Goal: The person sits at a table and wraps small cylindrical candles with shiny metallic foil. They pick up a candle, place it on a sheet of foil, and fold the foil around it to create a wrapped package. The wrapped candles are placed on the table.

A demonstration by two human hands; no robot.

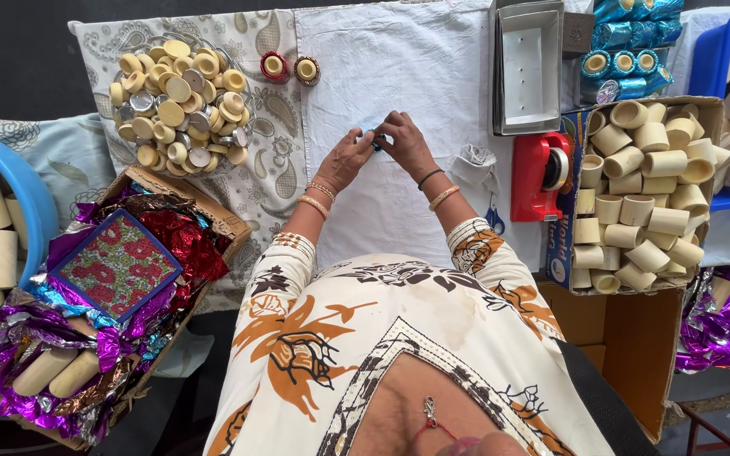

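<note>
A brown cardboard box (703, 110) at right holds cream tubes, its blue printed flap (561, 245) hanging toward the person. A second open carton (221, 221) at left is stuffed with red and purple foil around a flat floral box (116, 266) edged in blue. Two grey trays (530, 67) stand nested at top.

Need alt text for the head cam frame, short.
Seen from above, a person's left hand and right hand pinch a small blue piece together over a white cloth. A bowl of round caps, a red tape dispenser and a box of cream tubes surround them.
</note>
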